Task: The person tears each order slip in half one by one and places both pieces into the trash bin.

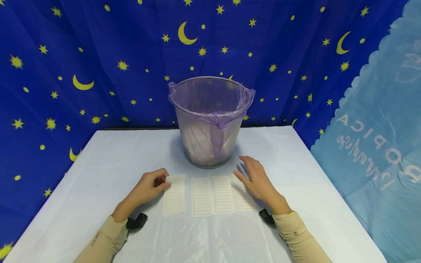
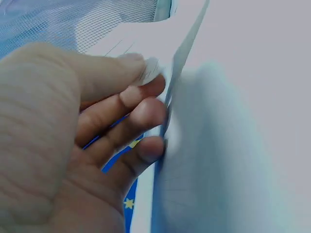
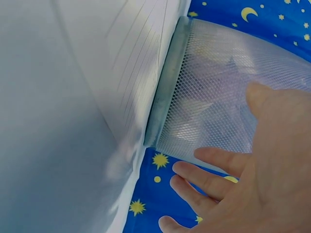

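Note:
Four small lined paper slips would make a row, so I say several lie side by side on the white table. My left hand [image 1: 148, 188] pinches the leftmost slip [image 1: 174, 199] by its edge between thumb and fingers. In the left wrist view, the pinched paper [image 2: 181, 56] is lifted and bent at that edge. The two middle slips [image 1: 213, 196] lie flat, their edges close together. Over the rightmost slip [image 1: 241, 199] hovers my right hand [image 1: 260, 182], fingers spread and holding nothing. The right wrist view shows this hand [image 3: 248, 179] apart from the table.
A mesh wastebasket [image 1: 205, 142] lined with a purple plastic bag [image 1: 218, 120] stands just behind the slips. Clear plastic film [image 1: 187, 241] covers the table's near part. A blue star-patterned curtain [image 1: 131, 47] hangs behind, with a light blue cloth [image 1: 388, 120] at right.

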A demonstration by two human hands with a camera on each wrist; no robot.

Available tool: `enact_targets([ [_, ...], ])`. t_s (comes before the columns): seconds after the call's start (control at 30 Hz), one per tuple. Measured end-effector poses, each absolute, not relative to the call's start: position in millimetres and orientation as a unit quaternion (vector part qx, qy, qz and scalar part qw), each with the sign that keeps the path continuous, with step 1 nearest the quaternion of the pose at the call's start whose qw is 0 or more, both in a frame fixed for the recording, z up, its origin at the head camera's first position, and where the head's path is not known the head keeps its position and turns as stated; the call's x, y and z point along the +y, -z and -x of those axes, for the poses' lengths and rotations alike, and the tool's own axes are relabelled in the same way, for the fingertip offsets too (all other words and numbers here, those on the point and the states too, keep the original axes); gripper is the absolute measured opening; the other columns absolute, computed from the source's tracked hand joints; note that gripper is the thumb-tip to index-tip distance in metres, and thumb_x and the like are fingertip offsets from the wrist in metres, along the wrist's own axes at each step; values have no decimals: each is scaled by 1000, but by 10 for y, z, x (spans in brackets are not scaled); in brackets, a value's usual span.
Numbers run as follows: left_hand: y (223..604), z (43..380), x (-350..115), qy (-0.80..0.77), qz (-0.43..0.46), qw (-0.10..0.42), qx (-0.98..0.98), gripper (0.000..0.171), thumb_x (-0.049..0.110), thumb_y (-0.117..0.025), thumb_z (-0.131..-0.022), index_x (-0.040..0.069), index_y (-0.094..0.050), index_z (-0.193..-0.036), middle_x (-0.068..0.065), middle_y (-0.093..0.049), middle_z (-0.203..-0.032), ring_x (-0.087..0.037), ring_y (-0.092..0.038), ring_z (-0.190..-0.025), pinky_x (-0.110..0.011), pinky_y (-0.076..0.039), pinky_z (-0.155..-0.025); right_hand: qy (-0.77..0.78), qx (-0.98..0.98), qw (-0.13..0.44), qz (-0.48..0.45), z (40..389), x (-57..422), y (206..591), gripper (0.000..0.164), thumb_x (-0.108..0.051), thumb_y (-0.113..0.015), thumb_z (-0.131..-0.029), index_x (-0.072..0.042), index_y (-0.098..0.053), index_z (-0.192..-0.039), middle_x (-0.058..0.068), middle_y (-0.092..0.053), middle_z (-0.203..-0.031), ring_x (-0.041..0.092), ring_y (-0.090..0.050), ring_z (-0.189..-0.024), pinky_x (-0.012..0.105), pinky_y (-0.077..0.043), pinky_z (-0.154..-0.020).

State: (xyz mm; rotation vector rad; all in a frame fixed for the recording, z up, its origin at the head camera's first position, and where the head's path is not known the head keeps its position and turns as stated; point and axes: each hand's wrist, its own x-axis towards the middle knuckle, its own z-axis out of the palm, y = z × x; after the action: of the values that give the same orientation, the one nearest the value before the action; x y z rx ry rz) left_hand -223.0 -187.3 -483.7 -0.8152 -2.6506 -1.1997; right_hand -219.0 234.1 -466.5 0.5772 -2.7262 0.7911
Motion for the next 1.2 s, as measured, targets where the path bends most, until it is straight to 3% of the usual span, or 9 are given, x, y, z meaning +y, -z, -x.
enact_targets([
  [0.13, 4854, 2225, -1882, 411, 231, 75, -879, 21, 11, -81, -93, 18, -62, -88, 8, -58, -74, -7, -51, -63, -25, -45, -59, -270, -935, 121, -197, 2189, 2343, 4666, 66, -39, -62, -106, 0, -43, -157, 23, -47, -159, 42, -40, -150, 62, -25, -124],
  [0.33, 4801, 2249, -1883, 488, 192, 114, -844, 18, 11, -79, -96, 11, -64, -85, -2, -59, -66, -8, -49, -54, -24, -41, -49, -265, -935, 128, -197, 2206, 2359, 4666, 67, -38, -62, -107, 2, -42, -157, 24, -48, -158, 43, -41, -149, 62, -27, -123],
  [0.47, 4780, 2275, -1901, 592, 181, 89, -780, 15, 6, -71, -101, -3, -64, -91, -23, -71, -74, -22, -62, -51, -30, -48, -45, -268, -934, 133, -194, 2209, 2375, 4671, 67, -37, -62, -106, 3, -42, -156, 25, -48, -157, 44, -41, -148, 63, -28, -122],
  [0.57, 4778, 2291, -1914, 636, 174, 67, -749, 14, 3, -67, -102, -11, -64, -104, -31, -75, -88, -28, -72, -59, -35, -55, -50, -272, -934, 133, -191, 2204, 2381, 4673, 67, -37, -62, -107, 3, -42, -156, 25, -48, -157, 44, -41, -149, 63, -27, -122],
  [0.77, 4778, 2285, -1890, 652, 179, 47, -735, 28, 3, -66, -103, -11, -61, -127, -32, -75, -98, -25, -78, -70, -42, -61, -58, -276, -932, 136, -192, 2194, 2383, 4663, 66, -36, -63, -106, 3, -43, -155, 25, -49, -156, 44, -41, -149, 62, -28, -122],
  [1.2, 4766, 2070, -1493, 638, 289, 23, -714, 27, -3, -64, -102, -5, -63, -129, -25, -78, -99, -33, -77, -74, -47, -62, -62, -305, -912, 170, -216, 2204, 2339, 4624, 59, -34, -63, -107, 1, -49, -152, 19, -56, -152, 37, -48, -145, 58, -35, -120],
])
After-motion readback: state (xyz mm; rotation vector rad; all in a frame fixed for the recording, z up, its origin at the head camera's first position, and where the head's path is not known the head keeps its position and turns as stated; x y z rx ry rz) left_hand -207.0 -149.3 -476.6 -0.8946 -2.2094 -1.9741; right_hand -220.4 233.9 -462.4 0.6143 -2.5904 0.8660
